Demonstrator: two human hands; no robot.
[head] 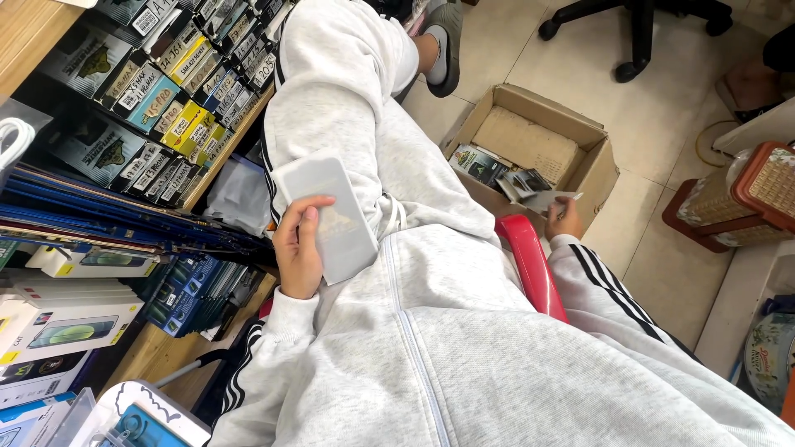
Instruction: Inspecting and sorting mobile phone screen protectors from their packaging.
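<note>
My left hand (296, 248) holds a flat white rectangular packet (327, 217) against my grey-trousered thigh, thumb across its lower left side. My right hand (565, 220) reaches down beside the red chair arm (530, 263) and grips a thin dark-and-grey packet (542, 198) at the rim of an open cardboard box (598, 170). More small packets lie inside that box. I sit with one leg crossed over the other.
Wooden shelves (25, 33) on the left are packed with rows of small boxed accessories (166, 91) and flat blue packs. White phone boxes (70, 327) lie lower left. An office chair base (638, 37) stands on the tiled floor at the top; a wicker-sided stool (737, 203) is right.
</note>
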